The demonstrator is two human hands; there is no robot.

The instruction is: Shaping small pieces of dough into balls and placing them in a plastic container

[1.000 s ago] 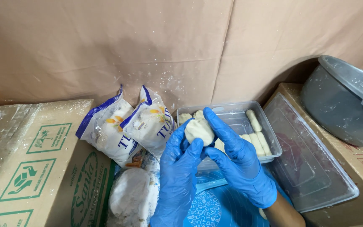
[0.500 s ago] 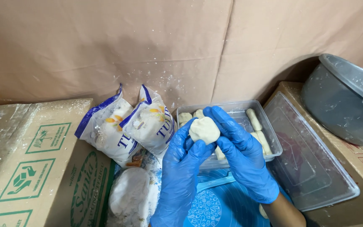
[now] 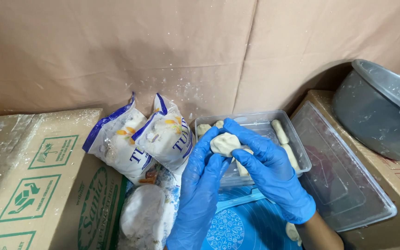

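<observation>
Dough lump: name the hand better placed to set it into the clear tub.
Right, probably. The right hand wraps the dough lump from the side nearest the clear tub, already above its rim. The left hand cups it from the flour-bag side.

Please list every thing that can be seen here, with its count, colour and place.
dough piece: one, pale, between both hands
clear container: one, with dough rolls, behind the hands
clear lid: one, right
grey basin: one, far right
flour bags: two, white and blue, centre left
cardboard box: one, brown with green print, left
blue mat: one, bottom centre
left hand: blue glove
right hand: blue glove
</observation>
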